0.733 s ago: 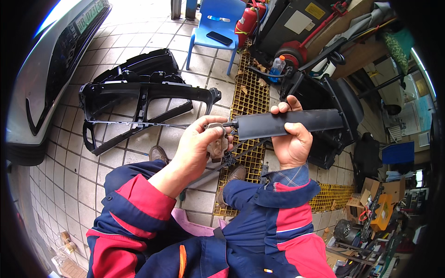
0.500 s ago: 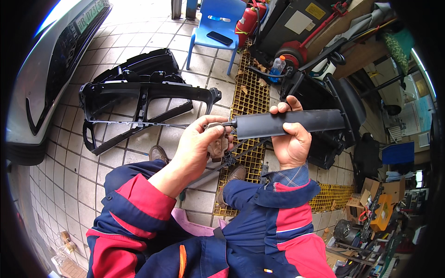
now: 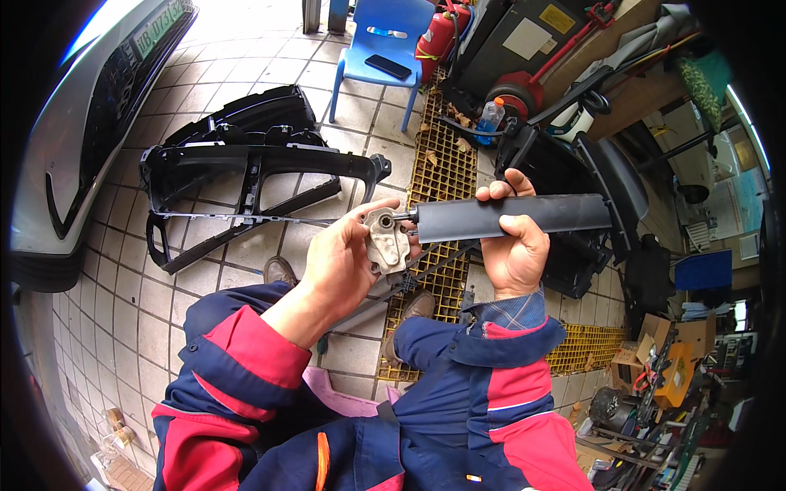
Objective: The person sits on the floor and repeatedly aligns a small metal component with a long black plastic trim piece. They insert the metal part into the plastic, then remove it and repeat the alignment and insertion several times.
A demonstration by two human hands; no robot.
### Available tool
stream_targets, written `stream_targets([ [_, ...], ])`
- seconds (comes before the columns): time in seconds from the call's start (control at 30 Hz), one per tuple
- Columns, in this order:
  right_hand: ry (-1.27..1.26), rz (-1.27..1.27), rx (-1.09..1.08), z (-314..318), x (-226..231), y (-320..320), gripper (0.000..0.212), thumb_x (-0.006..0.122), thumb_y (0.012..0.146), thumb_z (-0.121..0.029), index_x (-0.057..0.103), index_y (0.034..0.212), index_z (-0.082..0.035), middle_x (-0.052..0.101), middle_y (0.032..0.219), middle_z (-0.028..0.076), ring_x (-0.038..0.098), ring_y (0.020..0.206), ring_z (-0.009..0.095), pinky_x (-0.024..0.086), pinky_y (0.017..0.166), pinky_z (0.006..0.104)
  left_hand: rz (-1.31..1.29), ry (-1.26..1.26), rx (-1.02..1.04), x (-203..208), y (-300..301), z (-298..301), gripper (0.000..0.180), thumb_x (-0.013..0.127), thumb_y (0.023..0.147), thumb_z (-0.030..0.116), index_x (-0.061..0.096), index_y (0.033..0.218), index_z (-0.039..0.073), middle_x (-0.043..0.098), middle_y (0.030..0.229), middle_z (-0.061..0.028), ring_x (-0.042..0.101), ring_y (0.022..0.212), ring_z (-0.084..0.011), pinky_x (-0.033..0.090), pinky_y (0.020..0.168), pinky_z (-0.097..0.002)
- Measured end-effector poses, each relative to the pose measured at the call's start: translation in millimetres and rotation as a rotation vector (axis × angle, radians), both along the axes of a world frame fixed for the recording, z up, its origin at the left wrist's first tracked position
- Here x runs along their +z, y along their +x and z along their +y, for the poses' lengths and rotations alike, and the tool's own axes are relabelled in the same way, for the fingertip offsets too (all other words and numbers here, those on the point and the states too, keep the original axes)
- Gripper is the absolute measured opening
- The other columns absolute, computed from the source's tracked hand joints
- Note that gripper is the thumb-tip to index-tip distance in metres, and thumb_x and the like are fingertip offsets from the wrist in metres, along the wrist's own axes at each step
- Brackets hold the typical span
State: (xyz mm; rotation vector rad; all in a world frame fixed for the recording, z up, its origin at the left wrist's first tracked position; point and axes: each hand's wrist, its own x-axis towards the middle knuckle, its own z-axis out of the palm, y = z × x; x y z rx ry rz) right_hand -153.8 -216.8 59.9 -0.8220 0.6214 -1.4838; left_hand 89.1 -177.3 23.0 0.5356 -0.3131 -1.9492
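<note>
- Ahead of the right hand, I see a clear plastic bottle with an orange cap (image 3: 490, 123); it looks blue inside, though I can't separate liquid from label.
- Well to the right of that hand sit brown cardboard boxes (image 3: 653, 329) and a yellow-orange box (image 3: 675, 375) (quite a jumble over there); their contents are too small to make out.
- Farther ahead of the right hand, a dark upright cabinet (image 3: 491, 53) carries a white paper sheet (image 3: 526, 38) and a yellow label (image 3: 557, 18), their print too fine for me.
- Far off to the left hand's left, a pale car (image 3: 49, 123) wears a green plate (image 3: 161, 31) with a row of characters.
- The left hand (image 3: 332, 262) grasps a pale, irregular metal piece with a round hole (image 3: 389, 245), thumb along its left edge, fingers curled behind it.
- The right hand (image 3: 517, 258) clasps a long dark grey rectangular panel (image 3: 479, 219), thumb pressed on its face, fingertips over the far edge.
- Between the hands, a thin dark stem (image 3: 404, 217) runs from the panel's left end to the metal piece; whether they are fastened, I can't tell.
</note>
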Motion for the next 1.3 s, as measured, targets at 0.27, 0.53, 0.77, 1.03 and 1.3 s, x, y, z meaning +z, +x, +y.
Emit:
stream_targets([
  [0.27,-0.024,0.078,-0.019,1,0,1,0.063,0.058,0.079,-0.001,0.053,0.141,0.001,0.065,0.111,0.012,0.064,0.117,0.03,0.05,0.113,0.0453,-0.071,-0.017,0.092,-5,-4,-1,0.058,0.032,0.101,0.012,0.046,0.155,-0.005,0.067,0.13,-0.0233,0.069,0.12,-0.0333,0.056,0.108,-0.0502],
  [0.53,0.019,0.088,-0.006,0,-2,-2,0.057,0.063,0.086,-0.004,0.05,0.14,0.003,0.066,0.108,0.012,0.067,0.115,0.03,0.049,0.113,0.045,-0.468,-0.299,0.123,-15,-3,-2,0.054,0.047,0.1,0.001,0.048,0.154,-0.002,0.067,0.132,-0.018,0.068,0.119,-0.0243,0.055,0.104,-0.0404],
  [0.77,0.043,0.136,0.011,1,0,-6,0.055,0.072,0.097,-0.01,0.049,0.145,0.005,0.069,0.113,0.012,0.067,0.119,0.03,0.051,0.112,0.0441,-0.208,-0.085,0.148,-12,-7,-2,0.05,0.058,0.103,0.003,0.051,0.152,-0.001,0.067,0.133,-0.0143,0.068,0.117,-0.0202,0.058,0.101,-0.0381],
  [1.03,0.027,0.126,-0.065,-3,-6,-6,0.046,0.084,0.094,-0.033,0.061,0.121,-0.004,0.071,0.105,0.009,0.076,0.106,0.028,0.065,0.096,0.0399,-0.233,-0.116,0.137,-11,-5,-2,0.047,0.062,0.102,-0.001,0.056,0.148,0.0,0.067,0.126,-0.0101,0.068,0.113,-0.0187,0.058,0.101,-0.0366],
  [1.3,-0.011,0.118,-0.158,-4,-11,-6,0.036,0.086,0.092,-0.033,0.065,0.106,-0.008,0.071,0.1,0.007,0.077,0.097,0.026,0.069,0.08,0.0371,-0.246,-0.13,0.091,-7,-5,0,0.048,0.068,0.098,-0.002,0.06,0.145,0.0,0.068,0.12,-0.0078,0.068,0.109,-0.017,0.058,0.101,-0.0347],
])
